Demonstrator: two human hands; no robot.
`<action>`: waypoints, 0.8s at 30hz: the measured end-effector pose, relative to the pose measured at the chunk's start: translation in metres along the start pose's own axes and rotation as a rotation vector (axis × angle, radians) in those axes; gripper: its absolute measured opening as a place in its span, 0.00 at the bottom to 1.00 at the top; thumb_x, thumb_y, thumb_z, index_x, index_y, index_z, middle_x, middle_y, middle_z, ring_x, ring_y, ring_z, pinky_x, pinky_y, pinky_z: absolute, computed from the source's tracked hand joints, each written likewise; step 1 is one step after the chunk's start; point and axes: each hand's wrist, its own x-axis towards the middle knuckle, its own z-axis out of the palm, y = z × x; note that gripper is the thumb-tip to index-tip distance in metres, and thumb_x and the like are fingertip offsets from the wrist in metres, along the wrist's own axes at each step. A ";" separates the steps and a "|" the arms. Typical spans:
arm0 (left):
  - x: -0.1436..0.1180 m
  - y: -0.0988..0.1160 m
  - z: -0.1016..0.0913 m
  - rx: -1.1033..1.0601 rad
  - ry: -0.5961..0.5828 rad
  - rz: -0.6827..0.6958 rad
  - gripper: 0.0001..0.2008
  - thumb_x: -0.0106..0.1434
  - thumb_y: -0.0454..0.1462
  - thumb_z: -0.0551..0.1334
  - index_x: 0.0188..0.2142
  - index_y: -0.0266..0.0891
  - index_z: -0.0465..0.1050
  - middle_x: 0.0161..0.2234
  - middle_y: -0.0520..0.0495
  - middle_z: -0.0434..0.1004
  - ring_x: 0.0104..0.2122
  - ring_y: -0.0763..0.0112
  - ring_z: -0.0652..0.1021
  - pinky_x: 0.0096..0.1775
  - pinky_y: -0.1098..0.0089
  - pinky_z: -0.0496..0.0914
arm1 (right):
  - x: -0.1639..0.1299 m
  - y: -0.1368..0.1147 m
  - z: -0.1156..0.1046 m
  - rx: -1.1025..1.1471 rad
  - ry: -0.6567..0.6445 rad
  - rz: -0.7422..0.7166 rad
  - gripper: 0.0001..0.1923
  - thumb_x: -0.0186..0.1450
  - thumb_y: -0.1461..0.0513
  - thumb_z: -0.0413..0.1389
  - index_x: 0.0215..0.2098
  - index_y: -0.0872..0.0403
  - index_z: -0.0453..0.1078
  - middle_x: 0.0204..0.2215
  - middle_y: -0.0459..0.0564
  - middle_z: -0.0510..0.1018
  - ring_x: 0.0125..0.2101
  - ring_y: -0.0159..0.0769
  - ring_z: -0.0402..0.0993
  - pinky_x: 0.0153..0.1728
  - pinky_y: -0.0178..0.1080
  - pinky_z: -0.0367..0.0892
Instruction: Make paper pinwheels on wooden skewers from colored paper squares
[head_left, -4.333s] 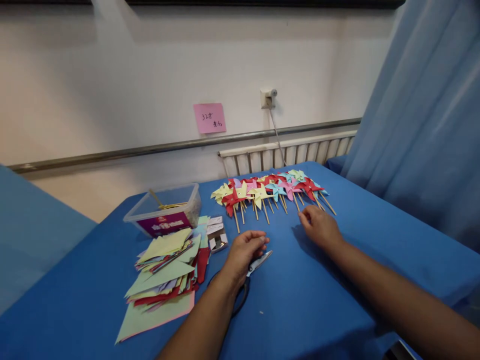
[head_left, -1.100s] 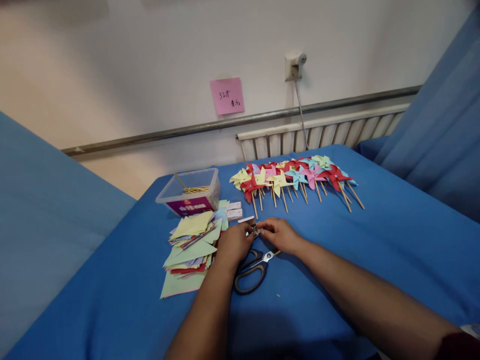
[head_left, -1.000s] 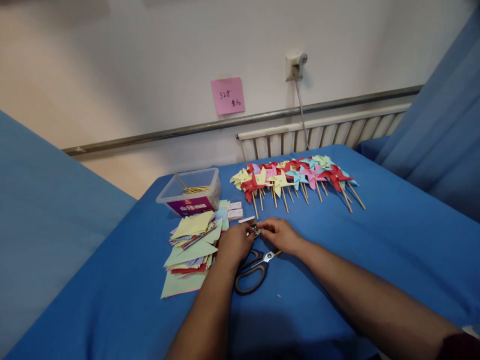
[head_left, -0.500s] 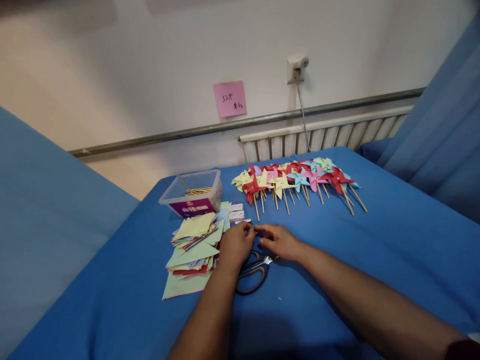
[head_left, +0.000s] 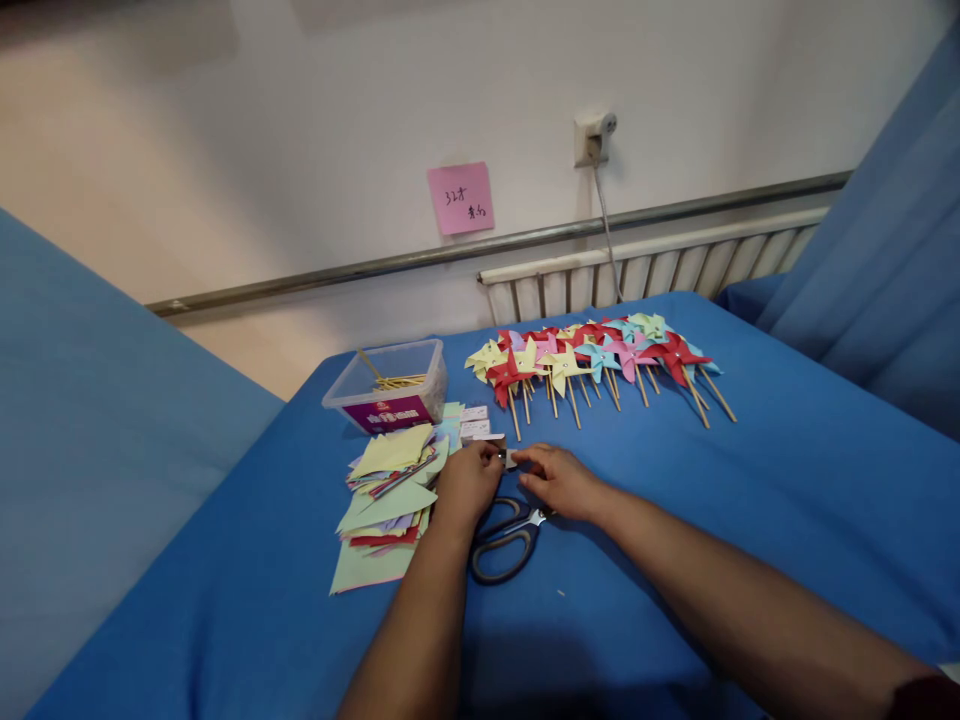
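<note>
At the back left of the blue table [head_left: 675, 520] stands a clear plastic tub [head_left: 390, 385] with a purple label — inside it lie thin wooden sticks [head_left: 394, 380], one leaning up against the rim. Just in front of the tub sits a loose pile of coloured paper pieces [head_left: 382, 495], and beside that a few small white boxes [head_left: 474, 422]. The left hand [head_left: 469, 482] and right hand [head_left: 559, 482] meet near those boxes, fingers curled in and pinched from both sides on a small white box [head_left: 510, 458]; whether anything is inside it cannot be made out. Both forearms reach forward from the near edge, wrists low over the table. The scissors [head_left: 506, 535] lie flat under and between the hands, handles toward the person. Further back, a row of paper pinwheels [head_left: 592, 360] on sticks rests well apart from the hands.
</note>
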 end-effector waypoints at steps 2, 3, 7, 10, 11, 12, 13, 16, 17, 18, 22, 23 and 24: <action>0.000 0.000 0.002 0.028 -0.033 0.020 0.13 0.59 0.39 0.58 0.40 0.40 0.78 0.38 0.44 0.81 0.37 0.64 0.78 0.36 0.69 0.65 | 0.000 -0.001 0.000 -0.033 -0.001 -0.003 0.17 0.59 0.65 0.56 0.48 0.54 0.73 0.40 0.52 0.76 0.31 0.34 0.72 0.35 0.35 0.67; 0.001 0.000 0.002 0.036 -0.039 0.028 0.13 0.59 0.39 0.58 0.40 0.40 0.78 0.39 0.44 0.81 0.37 0.64 0.78 0.36 0.69 0.65 | 0.000 -0.001 -0.001 -0.049 -0.004 -0.005 0.17 0.59 0.65 0.56 0.47 0.54 0.73 0.39 0.51 0.76 0.31 0.34 0.72 0.34 0.35 0.67; -0.001 0.002 0.001 0.051 -0.067 0.035 0.12 0.58 0.38 0.58 0.39 0.41 0.79 0.39 0.44 0.81 0.38 0.64 0.78 0.37 0.69 0.65 | -0.001 -0.004 -0.002 -0.088 -0.037 -0.015 0.16 0.60 0.66 0.56 0.47 0.55 0.73 0.38 0.51 0.76 0.31 0.33 0.72 0.33 0.34 0.66; -0.004 0.005 -0.001 0.071 -0.063 0.018 0.12 0.58 0.39 0.58 0.38 0.42 0.79 0.39 0.44 0.81 0.37 0.64 0.78 0.36 0.69 0.64 | -0.002 -0.005 -0.002 -0.069 -0.049 -0.021 0.17 0.59 0.67 0.55 0.47 0.55 0.72 0.39 0.52 0.75 0.32 0.34 0.72 0.35 0.35 0.66; -0.005 0.005 -0.001 0.081 -0.054 0.002 0.12 0.58 0.39 0.58 0.38 0.42 0.79 0.38 0.44 0.81 0.37 0.63 0.78 0.35 0.68 0.64 | -0.002 -0.005 -0.002 -0.057 -0.047 -0.019 0.17 0.59 0.67 0.55 0.47 0.56 0.72 0.39 0.52 0.75 0.32 0.34 0.72 0.35 0.35 0.66; -0.006 0.006 -0.001 0.090 -0.048 -0.012 0.11 0.58 0.39 0.58 0.37 0.42 0.78 0.37 0.44 0.81 0.36 0.63 0.78 0.34 0.68 0.64 | -0.002 -0.004 -0.001 -0.045 -0.042 -0.015 0.17 0.59 0.67 0.55 0.47 0.56 0.72 0.39 0.52 0.75 0.32 0.34 0.72 0.35 0.35 0.66; -0.007 0.006 -0.001 0.094 -0.035 -0.019 0.11 0.58 0.39 0.58 0.36 0.42 0.78 0.37 0.44 0.81 0.35 0.63 0.78 0.33 0.68 0.63 | -0.002 -0.003 0.000 -0.033 -0.037 -0.010 0.16 0.60 0.67 0.55 0.47 0.56 0.72 0.39 0.52 0.75 0.32 0.34 0.72 0.35 0.35 0.67; -0.009 0.005 0.000 0.082 -0.001 -0.019 0.09 0.58 0.39 0.58 0.35 0.42 0.77 0.34 0.44 0.81 0.33 0.64 0.77 0.31 0.68 0.61 | -0.002 0.000 0.003 -0.005 -0.033 0.002 0.16 0.60 0.66 0.55 0.47 0.55 0.72 0.38 0.51 0.76 0.33 0.35 0.73 0.35 0.36 0.67; -0.009 0.005 0.000 0.072 0.010 -0.014 0.09 0.58 0.38 0.58 0.34 0.41 0.77 0.33 0.44 0.81 0.32 0.64 0.77 0.31 0.69 0.61 | -0.002 0.000 0.004 0.002 -0.034 0.001 0.17 0.60 0.66 0.54 0.47 0.54 0.72 0.38 0.51 0.76 0.34 0.35 0.73 0.36 0.36 0.67; -0.010 0.005 0.000 0.059 0.021 -0.009 0.08 0.58 0.38 0.58 0.33 0.41 0.77 0.32 0.44 0.80 0.31 0.65 0.77 0.30 0.69 0.60 | -0.002 0.000 0.005 0.009 -0.034 -0.003 0.17 0.60 0.66 0.54 0.47 0.54 0.73 0.38 0.51 0.76 0.34 0.36 0.73 0.37 0.37 0.67; -0.019 0.009 -0.002 -0.036 0.070 0.026 0.08 0.59 0.39 0.58 0.30 0.40 0.75 0.29 0.46 0.79 0.28 0.67 0.75 0.30 0.70 0.59 | -0.002 -0.003 0.004 0.023 -0.030 -0.037 0.17 0.59 0.66 0.54 0.46 0.52 0.74 0.37 0.50 0.78 0.36 0.37 0.73 0.39 0.38 0.66; -0.022 0.011 -0.002 -0.075 0.086 0.053 0.07 0.59 0.39 0.58 0.30 0.40 0.74 0.28 0.47 0.79 0.28 0.68 0.75 0.30 0.70 0.59 | -0.002 -0.003 0.004 0.023 -0.032 -0.046 0.16 0.59 0.67 0.54 0.45 0.52 0.74 0.37 0.50 0.78 0.36 0.37 0.73 0.40 0.38 0.66; -0.025 0.013 -0.002 -0.115 0.107 0.084 0.07 0.59 0.39 0.58 0.31 0.41 0.74 0.27 0.48 0.78 0.28 0.69 0.75 0.30 0.71 0.59 | -0.001 -0.003 0.003 0.020 -0.030 -0.053 0.15 0.59 0.67 0.54 0.43 0.53 0.74 0.36 0.49 0.78 0.36 0.38 0.73 0.40 0.38 0.66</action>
